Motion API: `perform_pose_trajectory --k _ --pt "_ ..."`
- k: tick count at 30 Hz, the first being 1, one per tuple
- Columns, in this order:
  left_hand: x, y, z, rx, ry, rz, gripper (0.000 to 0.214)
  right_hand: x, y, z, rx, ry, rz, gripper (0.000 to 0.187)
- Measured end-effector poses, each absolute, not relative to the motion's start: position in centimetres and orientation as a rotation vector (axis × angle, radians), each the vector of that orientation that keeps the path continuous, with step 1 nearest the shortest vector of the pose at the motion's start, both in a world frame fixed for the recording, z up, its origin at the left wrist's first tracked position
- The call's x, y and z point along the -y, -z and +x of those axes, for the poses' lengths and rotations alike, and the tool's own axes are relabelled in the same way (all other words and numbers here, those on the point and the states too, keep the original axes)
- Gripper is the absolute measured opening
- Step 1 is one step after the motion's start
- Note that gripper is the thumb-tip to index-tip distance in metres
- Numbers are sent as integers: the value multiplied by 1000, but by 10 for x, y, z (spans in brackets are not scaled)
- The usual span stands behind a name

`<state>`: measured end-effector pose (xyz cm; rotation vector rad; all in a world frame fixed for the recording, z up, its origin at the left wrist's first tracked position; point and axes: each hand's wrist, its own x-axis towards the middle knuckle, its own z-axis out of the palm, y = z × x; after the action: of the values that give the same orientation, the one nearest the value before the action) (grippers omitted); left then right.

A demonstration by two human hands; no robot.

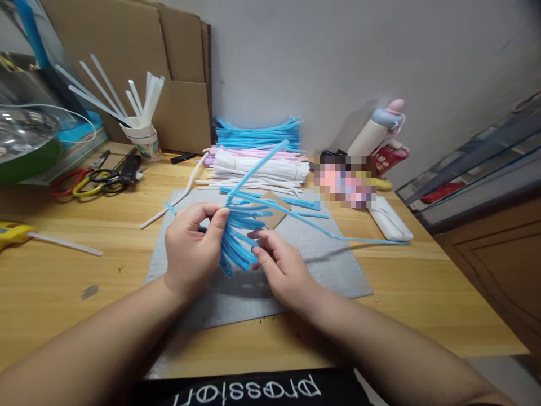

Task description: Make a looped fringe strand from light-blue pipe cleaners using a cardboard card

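Note:
Over a grey cutting mat (338, 270), my left hand (196, 242) pinches a looped bunch of blue pipe cleaners (239, 239) between thumb and fingers. The loops fan out toward the right. One blue stem sticks up and away from the pinch, and another long one runs right across the mat to the table. My right hand (281, 262) has its thumb and fingers closed at the lower right loops of the same bunch. Beyond the hands, a few loose blue pipe cleaners (300, 203) and a small brown card (273, 208) lie on the mat.
Stacks of blue pipe cleaners (257, 135) and white pipe cleaners (257, 169) lie by the wall. At left are a cup of glue sticks (141, 138), scissors (95, 180), a yellow glue gun (12, 234) and a green bowl (29, 152). A bottle (372, 135) stands at right.

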<state>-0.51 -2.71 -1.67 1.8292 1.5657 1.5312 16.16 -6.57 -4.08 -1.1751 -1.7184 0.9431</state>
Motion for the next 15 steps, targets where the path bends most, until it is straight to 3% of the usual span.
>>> perform_pose_trajectory --k 7,11,15 --pt "24 14 -5 -1527 -1573 1730 18 71 43 159 1689 -931 -1145 25" --pt "24 14 -5 -1549 -1566 1746 17 68 45 158 1776 -825 -1145 14" --pt "24 14 -4 -1545 -1563 1736 18 68 48 157 1750 -899 -1186 19"
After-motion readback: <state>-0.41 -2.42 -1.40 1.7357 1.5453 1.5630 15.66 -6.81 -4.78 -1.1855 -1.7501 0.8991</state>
